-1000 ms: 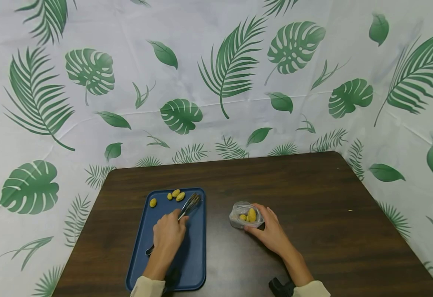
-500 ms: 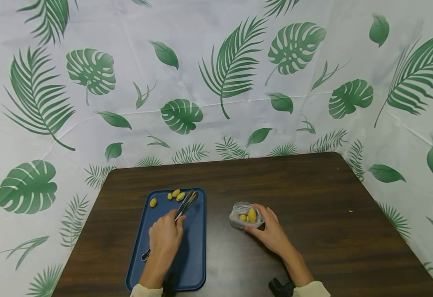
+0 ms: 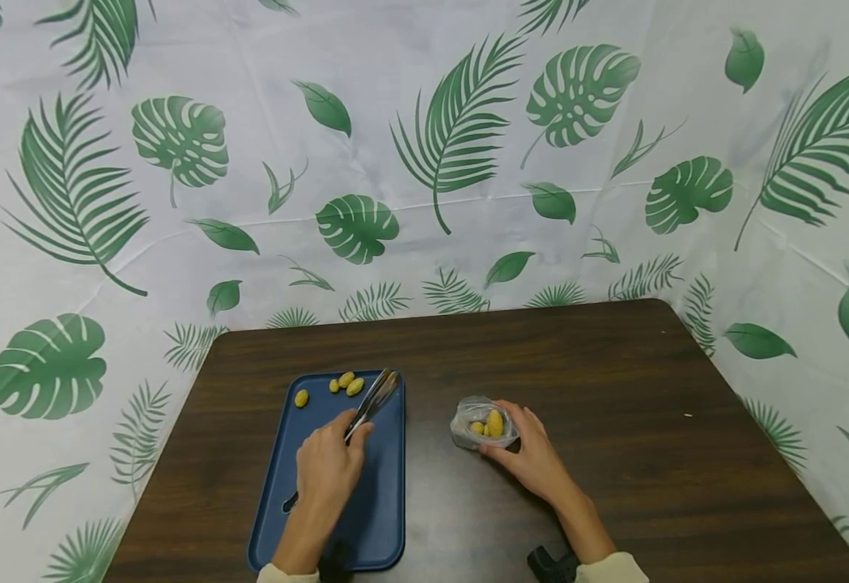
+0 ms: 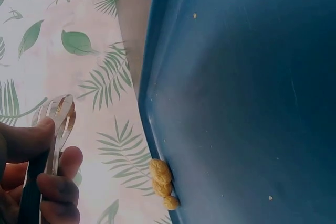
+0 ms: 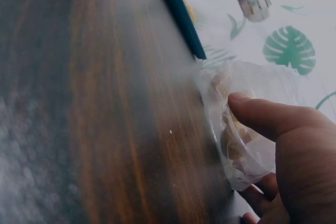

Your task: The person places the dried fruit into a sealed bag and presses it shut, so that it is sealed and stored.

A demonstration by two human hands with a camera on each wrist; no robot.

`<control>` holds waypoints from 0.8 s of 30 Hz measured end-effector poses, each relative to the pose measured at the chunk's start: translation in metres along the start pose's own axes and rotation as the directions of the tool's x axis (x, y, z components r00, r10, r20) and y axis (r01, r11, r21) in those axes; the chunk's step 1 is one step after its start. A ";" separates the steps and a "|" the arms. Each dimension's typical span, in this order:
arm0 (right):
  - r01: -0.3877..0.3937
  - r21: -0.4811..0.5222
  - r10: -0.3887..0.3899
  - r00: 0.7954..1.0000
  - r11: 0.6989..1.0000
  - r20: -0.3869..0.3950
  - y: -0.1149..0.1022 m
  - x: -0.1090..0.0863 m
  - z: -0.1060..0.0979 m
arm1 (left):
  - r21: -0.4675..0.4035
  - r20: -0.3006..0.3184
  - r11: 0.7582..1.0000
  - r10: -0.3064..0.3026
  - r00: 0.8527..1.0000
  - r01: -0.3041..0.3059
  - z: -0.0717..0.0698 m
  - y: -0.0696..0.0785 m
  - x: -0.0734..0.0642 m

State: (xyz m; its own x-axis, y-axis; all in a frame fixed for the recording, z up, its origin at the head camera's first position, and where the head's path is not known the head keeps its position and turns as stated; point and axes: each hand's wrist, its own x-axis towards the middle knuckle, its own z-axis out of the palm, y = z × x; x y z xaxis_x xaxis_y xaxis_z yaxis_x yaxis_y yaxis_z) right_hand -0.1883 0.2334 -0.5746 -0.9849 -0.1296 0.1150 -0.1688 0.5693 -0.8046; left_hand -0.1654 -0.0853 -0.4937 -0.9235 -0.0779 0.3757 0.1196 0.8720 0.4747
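Observation:
My left hand [image 3: 328, 461] grips a pair of metal tongs [image 3: 373, 398] with dark handles, above the blue tray [image 3: 366, 518]. The tongs' slotted heads [image 4: 59, 114] are close together in the left wrist view; a brownish patch shows at their tips, and I cannot tell whether it is a held piece. Several small wrinkled yellow oval pieces [image 3: 354, 386] lie at the tray's far end, one [image 3: 301, 397] apart from the others. To the tray's right, my right hand [image 3: 533, 453] holds a clear plastic bag [image 3: 460, 429] by its side, thumb and fingers round it. Yellow pieces [image 3: 494, 423] sit in its open mouth.
The dark wooden table [image 3: 613, 380] extends right of the bag and beyond the tray. A black object [image 3: 551, 564] is near my right wrist. A tiny pale crumb [image 3: 688, 414] lies at the right. A white leaf-print sheet [image 3: 424, 162] hangs behind.
The tongs' heads have moved away from me and slightly right, and my left hand has shifted slightly back. My right hand and the bag stay in place.

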 end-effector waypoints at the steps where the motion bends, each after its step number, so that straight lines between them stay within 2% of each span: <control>1: -0.001 0.000 0.001 1.000 1.000 0.002 0.000 0.000 0.000 | -0.003 0.001 1.000 0.003 1.000 -0.003 0.000 0.001 0.000; 24: -0.026 -0.020 0.027 1.000 0.999 0.007 0.001 0.001 -0.001 | -0.058 -0.033 0.988 0.139 0.990 -0.140 0.012 0.011 -0.002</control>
State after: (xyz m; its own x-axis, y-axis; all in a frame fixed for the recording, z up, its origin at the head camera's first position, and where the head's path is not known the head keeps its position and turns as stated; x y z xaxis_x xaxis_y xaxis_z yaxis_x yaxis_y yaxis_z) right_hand -0.1890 0.2342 -0.5746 -0.9887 -0.1202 0.0894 -0.1435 0.5886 -0.7956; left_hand -0.1665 -0.0700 -0.4991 -0.8856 0.0282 0.4636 0.2691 0.8447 0.4627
